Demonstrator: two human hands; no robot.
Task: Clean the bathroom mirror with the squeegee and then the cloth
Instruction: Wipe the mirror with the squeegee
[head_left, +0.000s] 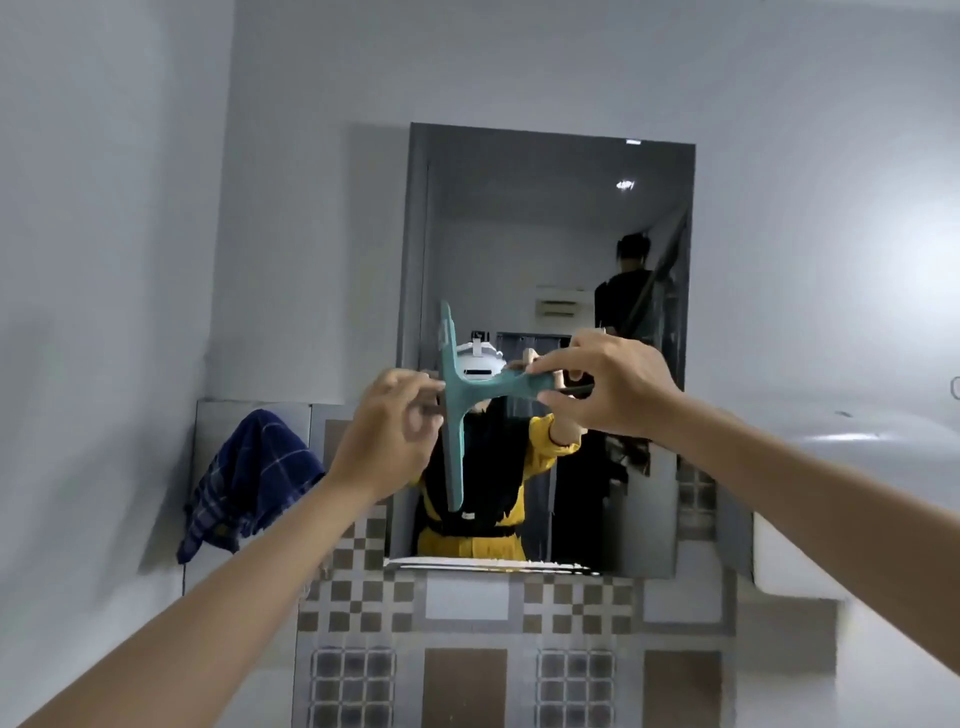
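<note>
Pale grey walls close in around the mirror (550, 249), which hangs above a band of checkered tile (571, 597); everything else is placed from that glass. Directly in front of the mirror's lower half, the teal squeegee (457, 395) is held up with its blade running vertically and its handle pointing right; whether the blade touches the glass cannot be told. At the handle end, the right hand (608, 384) is closed around the handle in a narrow pinch-like grasp; at the blade's left side, the left hand (389, 426) has its fingers curled near the blade's middle, blurred, so whether it actually grips or only steadies cannot be told. Left of the mirror, a blue checked cloth (249, 478) hangs on the wall, untouched; wiping has likely not started. The risk from here, as I judge it: a light two-point hold could let the blade tilt, leaving streaks; a slipping handle could drop the tool below the mirror.
</note>
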